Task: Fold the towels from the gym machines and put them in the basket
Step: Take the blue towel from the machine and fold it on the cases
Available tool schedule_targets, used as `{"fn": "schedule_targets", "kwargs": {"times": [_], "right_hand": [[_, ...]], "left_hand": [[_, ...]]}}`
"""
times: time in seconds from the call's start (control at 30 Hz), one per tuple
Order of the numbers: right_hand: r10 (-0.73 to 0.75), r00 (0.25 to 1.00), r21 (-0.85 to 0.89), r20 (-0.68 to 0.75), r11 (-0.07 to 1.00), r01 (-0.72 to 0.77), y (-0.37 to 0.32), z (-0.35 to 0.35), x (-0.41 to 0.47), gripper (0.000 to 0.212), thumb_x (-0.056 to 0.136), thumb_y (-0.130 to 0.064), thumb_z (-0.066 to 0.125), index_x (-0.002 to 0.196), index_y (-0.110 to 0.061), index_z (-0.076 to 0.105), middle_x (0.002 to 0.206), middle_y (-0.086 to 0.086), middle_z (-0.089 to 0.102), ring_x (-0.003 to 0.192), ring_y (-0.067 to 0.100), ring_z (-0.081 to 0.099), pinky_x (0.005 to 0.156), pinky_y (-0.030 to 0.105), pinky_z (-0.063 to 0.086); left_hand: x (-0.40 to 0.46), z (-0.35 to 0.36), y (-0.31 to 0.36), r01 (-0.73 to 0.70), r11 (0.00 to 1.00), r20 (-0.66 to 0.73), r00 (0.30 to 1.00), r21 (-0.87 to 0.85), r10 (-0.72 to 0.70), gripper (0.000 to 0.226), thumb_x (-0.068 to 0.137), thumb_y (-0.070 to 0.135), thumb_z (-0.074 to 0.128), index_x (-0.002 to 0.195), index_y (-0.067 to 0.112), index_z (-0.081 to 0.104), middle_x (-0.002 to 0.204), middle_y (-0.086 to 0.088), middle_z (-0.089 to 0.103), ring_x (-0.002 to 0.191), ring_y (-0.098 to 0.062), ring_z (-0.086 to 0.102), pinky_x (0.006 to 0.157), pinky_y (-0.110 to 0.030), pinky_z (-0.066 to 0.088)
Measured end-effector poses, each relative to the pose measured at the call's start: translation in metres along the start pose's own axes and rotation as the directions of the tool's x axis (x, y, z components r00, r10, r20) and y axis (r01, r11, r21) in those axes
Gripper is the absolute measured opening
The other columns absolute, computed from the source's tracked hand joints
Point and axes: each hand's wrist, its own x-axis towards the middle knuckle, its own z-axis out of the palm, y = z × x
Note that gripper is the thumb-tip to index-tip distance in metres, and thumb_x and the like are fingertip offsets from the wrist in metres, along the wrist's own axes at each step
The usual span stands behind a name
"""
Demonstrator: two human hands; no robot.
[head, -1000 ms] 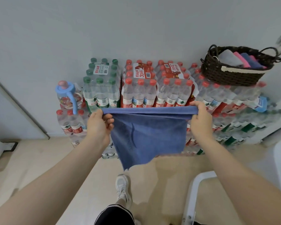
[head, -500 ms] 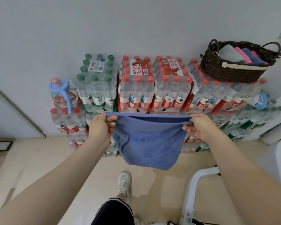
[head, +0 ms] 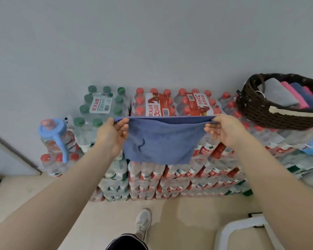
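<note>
The blue towel (head: pixel 159 141) is now hanging shorter than a second ago, doubled over, with the left hand (head: pixel 112 135) and right hand (head: pixel 222 130) each pinching a top corner. It is nearing the basket (head: pixel 260 109), standing on the water bottle packs (head: pixel 170 109).

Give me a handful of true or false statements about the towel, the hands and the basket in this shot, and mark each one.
1. Both hands pinch the blue towel's top edge. True: left hand, right hand.
2. The towel lies flat on the floor. False: it hangs in the air before the stacked water bottles.
3. The basket is empty. False: folded grey, pink and blue towels lie in it.
4. The basket rests on the bottle packs. True.
5. All bottle caps are red. False: some are green.
</note>
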Motion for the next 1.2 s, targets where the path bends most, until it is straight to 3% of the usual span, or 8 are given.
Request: {"fn": "schedule_targets", "kwargs": {"times": [0.23, 0.37, 0.5, 0.57, 0.7, 0.9, 1.03, 1.2], "right_hand": [[0.011, 0.999, 0.177, 0.032, 0.984, -0.016, -0.065, 0.038, 0.091, 0.019, 0.092, -0.006, 0.036, 0.080, -0.004, 0.051, 0.046, 0.006, 0.065, 0.057, 0.019, 0.066, 0.045, 0.016, 0.053], [-0.025, 0.997, 0.204, 0.074, 0.979, 0.009, -0.076, 0.058, 0.144, 0.011, 0.094, -0.013, 0.046, 0.098, -0.007, 0.054, 0.083, 0.010, 0.065, 0.075, 0.016, 0.063, 0.056, 0.017, 0.055], [-0.060, 0.998, 0.157, 0.013, 0.986, 0.057, -0.078, 0.069, 0.183, 0.013, 0.094, -0.012, 0.042, 0.095, -0.012, 0.055, 0.097, 0.003, 0.064, 0.099, 0.017, 0.059, 0.076, 0.017, 0.045], [-0.068, 0.998, 0.122, -0.010, 0.990, 0.069, -0.074, 0.074, 0.196, 0.021, 0.093, -0.007, 0.039, 0.111, -0.012, 0.050, 0.116, 0.006, 0.061, 0.115, 0.019, 0.053, 0.087, 0.022, 0.043], [-0.204, 0.979, -0.110, -0.028, 0.974, 0.200, -0.059, 0.073, 0.199, 0.064, 0.090, -0.001, 0.042, 0.146, -0.020, 0.018, 0.143, 0.004, 0.039, 0.127, 0.019, 0.043, 0.110, 0.037, 0.035], [-0.414, 0.910, -0.560, 0.016, 0.750, 0.351, -0.014, 0.045, 0.154, 0.045, 0.087, 0.001, 0.041, 0.129, -0.014, 0.047, 0.133, 0.002, 0.050, 0.120, 0.016, 0.048, 0.095, 0.025, 0.038], [-0.479, 0.868, -0.561, -0.133, 0.758, 0.332, 0.006, 0.028, 0.121, 0.034, 0.089, -0.001, 0.042, 0.120, -0.012, 0.052, 0.109, 0.003, 0.056, 0.085, 0.015, 0.053, 0.063, 0.019, 0.039], [-0.482, 0.849, -0.542, -0.218, 0.783, 0.305, 0.035, 0.008, 0.077, 0.011, 0.091, -0.006, 0.046, 0.096, -0.009, 0.056, 0.089, 0.002, 0.057, 0.078, 0.017, 0.051, 0.066, 0.027, 0.038]], "left_hand": [[0.094, 0.066, 0.043, -0.013, 0.998, 0.113, 0.994, 0.057, 0.007, 0.037, 0.103, 0.024, 0.018, 0.093, 0.008, 0.050, 0.061, 0.002, 0.071, 0.051, -0.006, 0.065, 0.037, -0.011, 0.040], [0.148, 0.094, 0.056, 0.029, 0.990, 0.109, 0.993, 0.135, -0.044, 0.032, 0.103, 0.024, 0.019, 0.105, 0.011, 0.047, 0.108, -0.007, 0.061, 0.096, -0.016, 0.060, 0.042, -0.011, 0.045], [0.183, 0.120, 0.060, 0.033, 0.951, 0.100, 0.993, 0.307, -0.067, 0.030, 0.102, 0.025, 0.023, 0.085, 0.022, 0.047, 0.130, -0.007, 0.054, 0.111, -0.017, 0.054, 0.068, -0.016, 0.042], [0.193, 0.126, 0.056, 0.020, 0.925, 0.085, 0.995, 0.380, -0.057, 0.028, 0.101, 0.024, 0.024, 0.099, 0.022, 0.051, 0.135, -0.005, 0.052, 0.126, -0.018, 0.047, 0.082, -0.021, 0.039], [0.202, 0.116, 0.050, -0.019, 0.884, 0.013, 1.000, 0.467, 0.015, 0.030, 0.097, 0.018, 0.038, 0.123, 0.007, 0.049, 0.121, -0.008, 0.054, 0.102, -0.016, 0.057, 0.084, -0.027, 0.044], [0.161, 0.094, 0.022, -0.069, 0.713, 0.105, 0.994, 0.698, -0.006, 0.046, 0.097, 0.023, 0.044, 0.138, 0.008, 0.032, 0.126, -0.002, 0.047, 0.098, -0.013, 0.048, 0.077, -0.022, 0.038], [0.131, 0.061, 0.002, 0.020, 0.650, 0.045, 0.996, 0.760, -0.083, 0.041, 0.094, 0.031, 0.047, 0.127, 0.007, 0.046, 0.122, -0.009, 0.056, 0.087, -0.023, 0.055, 0.072, -0.031, 0.046], [0.091, 0.027, -0.025, 0.027, 0.516, -0.015, 1.000, 0.856, -0.027, 0.047, 0.096, 0.035, 0.042, 0.133, 0.005, 0.042, 0.131, -0.013, 0.051, 0.112, -0.032, 0.052, 0.087, -0.035, 0.042]]}}
